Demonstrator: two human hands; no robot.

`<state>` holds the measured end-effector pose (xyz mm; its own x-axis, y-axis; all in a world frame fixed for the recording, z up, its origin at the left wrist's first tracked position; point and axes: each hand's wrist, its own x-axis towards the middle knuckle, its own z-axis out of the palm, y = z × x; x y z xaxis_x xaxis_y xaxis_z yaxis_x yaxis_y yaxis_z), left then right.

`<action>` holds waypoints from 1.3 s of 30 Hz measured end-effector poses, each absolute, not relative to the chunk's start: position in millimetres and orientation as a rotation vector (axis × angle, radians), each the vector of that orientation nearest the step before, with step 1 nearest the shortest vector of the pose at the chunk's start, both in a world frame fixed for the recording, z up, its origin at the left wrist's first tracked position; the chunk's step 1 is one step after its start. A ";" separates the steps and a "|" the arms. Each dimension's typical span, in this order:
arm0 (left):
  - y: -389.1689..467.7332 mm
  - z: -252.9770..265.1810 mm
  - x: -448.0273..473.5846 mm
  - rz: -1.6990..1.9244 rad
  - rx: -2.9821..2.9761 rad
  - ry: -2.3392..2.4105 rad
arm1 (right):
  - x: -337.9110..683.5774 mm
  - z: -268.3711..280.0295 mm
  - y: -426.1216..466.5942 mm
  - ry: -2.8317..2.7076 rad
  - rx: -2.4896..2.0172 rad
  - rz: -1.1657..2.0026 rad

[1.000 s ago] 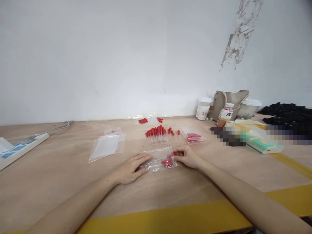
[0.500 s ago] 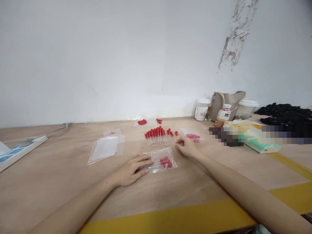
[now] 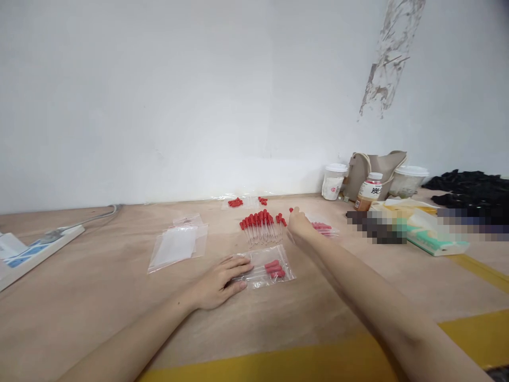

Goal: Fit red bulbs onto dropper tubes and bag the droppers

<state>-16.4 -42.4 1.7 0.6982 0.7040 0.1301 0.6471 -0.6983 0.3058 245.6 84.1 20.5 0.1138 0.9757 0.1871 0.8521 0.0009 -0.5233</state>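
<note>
My left hand [image 3: 222,281] lies palm down with its fingers stretched out, the fingertips resting on the left end of a clear zip bag [image 3: 258,257]. Inside that bag are several droppers with red rubber bulbs [image 3: 274,269]. Farther right, my right hand [image 3: 300,225] is closed, a red-bulbed dropper [image 3: 291,209] at its fingertips; only the bulb shows clearly. Just left of it, several loose red-bulbed droppers [image 3: 260,225] lie side by side in a fanned row. Another filled bag [image 3: 324,229] is partly hidden behind the right hand.
Flat bags with white sheets [image 3: 177,244] lie at left, near a power strip [image 3: 43,252]. Small red rubber pieces [image 3: 235,202] lie by the wall. At right stand a paper cup [image 3: 334,183], a drink bottle [image 3: 369,192], a grey bag [image 3: 356,175] and a tissue pack [image 3: 437,241].
My right hand has moved slightly away from me, and the red bulb at its fingertips has moved with it. My left hand stays on the bag. The view has shifted slightly.
</note>
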 end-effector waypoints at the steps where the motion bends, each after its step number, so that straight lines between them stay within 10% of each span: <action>1: -42.4 2.1 -16.4 0.344 2.670 1.078 | 248.6 23.0 77.9 -1.769 -1.845 0.297; 27: -44.5 7.0 -13.7 0.349 2.657 1.112 | 245.0 -19.0 1.5 -1.005 -1.088 1.301; 39: -46.9 8.3 -11.9 0.399 2.656 1.097 | 253.4 -32.0 17.6 -1.956 -1.067 0.653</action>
<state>-11.9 -46.9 8.3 0.6811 0.7150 0.1580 0.6496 -0.6896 0.3202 253.4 17.6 -32.0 -0.3274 0.8567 0.3985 0.4456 0.5119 -0.7344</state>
